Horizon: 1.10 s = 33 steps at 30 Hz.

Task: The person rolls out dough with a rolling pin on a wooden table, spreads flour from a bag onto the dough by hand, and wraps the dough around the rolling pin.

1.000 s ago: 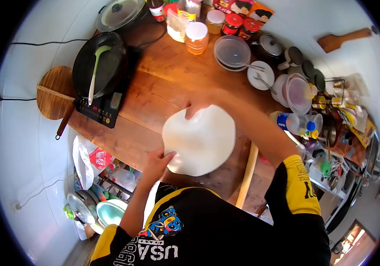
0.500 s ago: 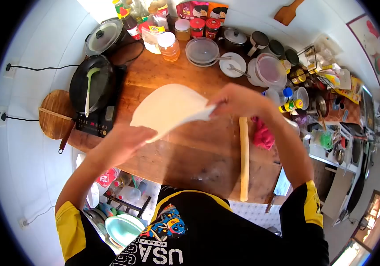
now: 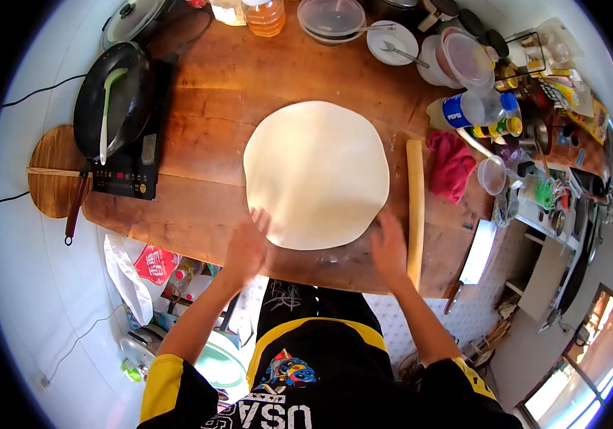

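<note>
In the head view, shows a large, roughly round dough sheet (image 3: 316, 175) lying flat on the wooden bench (image 3: 199, 129), towards the near edge. Has the left hand (image 3: 248, 247) at the sheet's lower-left rim, fingers loosely spread, blurred and overlapping the rim; cannot tell whether touching or just above. Has the right hand (image 3: 390, 250) just beside the lower-right rim, fingers also wide and slightly blurred, between the sheet and a rolling pin (image 3: 415, 207). Shows the pin lying lengthwise, pointing away from the body, with a crumpled red cloth (image 3: 451, 166) to its right and a cleaver (image 3: 477, 254) at the bench's right edge. At left, shows a black wok (image 3: 126, 118) on an induction cooker (image 3: 126, 179), with a green-headed spatula (image 3: 108, 107) leaning inside, and a round wooden lid (image 3: 53, 191) beside the cooker. At the far side, shows a fork (image 3: 405, 53) on a white plate (image 3: 378, 51), near a honey-coloured jar (image 3: 265, 18).
</note>
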Available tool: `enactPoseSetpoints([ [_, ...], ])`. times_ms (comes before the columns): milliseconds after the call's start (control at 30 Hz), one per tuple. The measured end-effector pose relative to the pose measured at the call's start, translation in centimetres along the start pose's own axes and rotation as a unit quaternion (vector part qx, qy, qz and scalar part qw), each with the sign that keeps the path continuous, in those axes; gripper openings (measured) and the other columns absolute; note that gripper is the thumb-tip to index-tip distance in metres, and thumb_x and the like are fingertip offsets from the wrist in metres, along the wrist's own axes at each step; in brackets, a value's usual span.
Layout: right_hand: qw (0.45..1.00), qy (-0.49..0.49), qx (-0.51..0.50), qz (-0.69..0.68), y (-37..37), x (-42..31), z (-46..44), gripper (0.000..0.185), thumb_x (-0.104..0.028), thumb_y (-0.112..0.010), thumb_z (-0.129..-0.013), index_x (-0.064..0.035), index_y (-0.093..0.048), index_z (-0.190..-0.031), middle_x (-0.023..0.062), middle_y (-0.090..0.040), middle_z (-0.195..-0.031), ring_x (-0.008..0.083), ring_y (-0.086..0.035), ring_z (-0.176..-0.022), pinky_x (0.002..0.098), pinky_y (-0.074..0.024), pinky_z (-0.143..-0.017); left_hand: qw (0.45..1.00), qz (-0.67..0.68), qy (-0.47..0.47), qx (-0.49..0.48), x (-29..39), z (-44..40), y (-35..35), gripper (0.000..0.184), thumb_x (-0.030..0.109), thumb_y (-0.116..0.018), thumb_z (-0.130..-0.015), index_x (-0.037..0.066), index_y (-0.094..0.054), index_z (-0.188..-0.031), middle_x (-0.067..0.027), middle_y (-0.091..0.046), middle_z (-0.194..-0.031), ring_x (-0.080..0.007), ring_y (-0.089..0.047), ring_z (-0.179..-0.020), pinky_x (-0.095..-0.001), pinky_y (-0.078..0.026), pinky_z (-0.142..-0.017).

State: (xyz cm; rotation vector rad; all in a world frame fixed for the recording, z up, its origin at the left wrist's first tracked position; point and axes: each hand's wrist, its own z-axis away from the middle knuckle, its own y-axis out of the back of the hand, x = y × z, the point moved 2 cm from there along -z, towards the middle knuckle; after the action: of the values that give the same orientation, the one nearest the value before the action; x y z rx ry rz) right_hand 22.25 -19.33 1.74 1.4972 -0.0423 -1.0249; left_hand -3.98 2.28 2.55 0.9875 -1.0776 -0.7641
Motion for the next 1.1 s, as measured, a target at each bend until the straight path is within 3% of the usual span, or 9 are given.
enactPoseSetpoints([
  [133, 0.987, -0.092, 0.132, 0.027, -1.3, 1.7, -8.2, 0.061, -0.015, -0.066, -0.088, 0.0015, -0.045, -0.143, 0.0213, -0.054, -0.138, 0.0364, -0.055, -0.124, 0.044, -0.0436, -0.106, 0.917, 0.137, 0.326, 0.184, -2.5, -3.3, -2.0, 0.053, 0.01, -0.054, -0.091, -0.002, -0.045, -0.142, -0.0229, -0.054, -0.136, -0.0395, -0.046, -0.131, -0.0497, -0.038, -0.108],
  [200, 0.941, -0.22, 0.124, -0.227, -1.4, 1.4, -11.7, 0.052, -0.019, -0.069, -0.086, 0.0006, -0.056, -0.132, 0.0161, -0.065, -0.116, 0.0279, -0.064, -0.1, 0.0397, -0.0517, -0.088, 0.8, 0.293, 0.437, 0.288, -2.3, -4.4, -2.8, 0.045, 0.02, -0.059, -0.09, -0.003, -0.057, -0.128, -0.0217, -0.065, -0.116, -0.0369, -0.061, -0.109, -0.045, -0.047, -0.096],
  [300, 0.953, -0.262, 0.037, -0.151, -1.6, 2.8, -14.8, 0.041, -0.025, -0.074, -0.083, -0.0008, -0.064, -0.114, 0.0098, -0.068, -0.095, 0.0206, -0.063, -0.082, 0.0359, -0.0513, -0.074, 0.701, 0.361, 0.608, 0.091, -2.9, -6.7, 0.7, 0.035, 0.029, -0.064, -0.087, 0.001, -0.069, -0.107, -0.017, -0.07, -0.099, -0.0318, -0.066, -0.092, -0.0436, -0.051, -0.084],
  [567, 0.959, -0.223, -0.006, -0.176, 0.1, 2.3, -19.1, 0.038, -0.036, -0.075, -0.082, -0.0009, -0.068, -0.095, 0.0105, -0.069, -0.082, 0.0222, -0.063, -0.074, 0.0346, -0.0501, -0.07, 0.771, 0.256, 0.547, 0.2, -2.4, -3.6, -1.6, 0.028, 0.029, -0.068, -0.087, 0.001, -0.069, -0.093, -0.012, -0.071, -0.094, -0.0272, -0.068, -0.086, -0.0373, -0.052, -0.079],
  [667, 0.972, -0.186, -0.052, -0.133, 1.2, 1.4, -21.5, 0.039, -0.038, -0.072, -0.085, -0.0001, -0.069, -0.092, 0.0128, -0.068, -0.079, 0.0233, -0.063, -0.072, 0.0357, -0.0495, -0.069, 0.687, 0.434, 0.54, 0.22, -1.6, -2.6, -3.8, 0.03, 0.031, -0.066, -0.093, 0.003, -0.069, -0.103, -0.009, -0.071, -0.094, -0.019, -0.069, -0.086, -0.0315, -0.054, -0.073],
  [733, 0.969, -0.168, -0.116, -0.136, 1.3, 1.2, -22.1, 0.039, -0.039, -0.07, -0.087, 0.0003, -0.069, -0.091, 0.0143, -0.068, -0.078, 0.024, -0.063, -0.071, 0.0367, -0.0493, -0.068, 0.475, 0.667, 0.52, 0.242, 0.3, -3.2, -4.0, 0.03, 0.03, -0.062, -0.098, 0.003, -0.064, -0.112, -0.0069, -0.07, -0.099, -0.0141, -0.068, -0.088, -0.0269, -0.053, -0.072],
  [833, 0.969, -0.104, -0.145, -0.169, 1.1, 1.1, -22.0, 0.041, -0.04, -0.068, -0.088, 0.0005, -0.069, -0.089, 0.0158, -0.066, -0.075, 0.0248, -0.063, -0.069, 0.0382, -0.0483, -0.067, 0.407, 0.701, 0.52, 0.269, 0.4, -2.3, -4.3, 0.031, 0.029, -0.062, -0.099, 0.004, -0.061, -0.117, -0.0058, -0.069, -0.103, -0.0138, -0.067, -0.086, -0.0285, -0.055, -0.073],
  [1033, 0.937, -0.269, -0.02, -0.223, -2.0, 5.9, -6.6, 0.034, -0.035, -0.062, -0.096, -0.0012, -0.067, -0.097, 0.0134, -0.067, -0.078, 0.0228, -0.066, -0.076, 0.0413, -0.0522, -0.067, 0.649, 0.606, 0.431, 0.16, -11.1, -8.6, -1.6, 0.034, 0.034, -0.064, -0.096, 0.002, -0.065, -0.106, -0.0049, -0.066, -0.092, -0.0111, -0.061, -0.083, -0.0305, -0.051, -0.069],
  [1100, 0.742, -0.385, 0.062, -0.545, -3.8, 0.1, -0.4, 0.029, -0.03, -0.057, -0.101, -0.0019, -0.065, -0.103, 0.0101, -0.069, -0.097, 0.022, -0.068, -0.087, 0.0393, -0.0574, -0.072, 0.688, 0.587, 0.415, 0.096, -13.3, -12.4, 1.1, 0.034, 0.035, -0.064, -0.096, 0.002, -0.066, -0.105, -0.0046, -0.066, -0.091, -0.0115, -0.061, -0.084, -0.0313, -0.051, -0.072],
])
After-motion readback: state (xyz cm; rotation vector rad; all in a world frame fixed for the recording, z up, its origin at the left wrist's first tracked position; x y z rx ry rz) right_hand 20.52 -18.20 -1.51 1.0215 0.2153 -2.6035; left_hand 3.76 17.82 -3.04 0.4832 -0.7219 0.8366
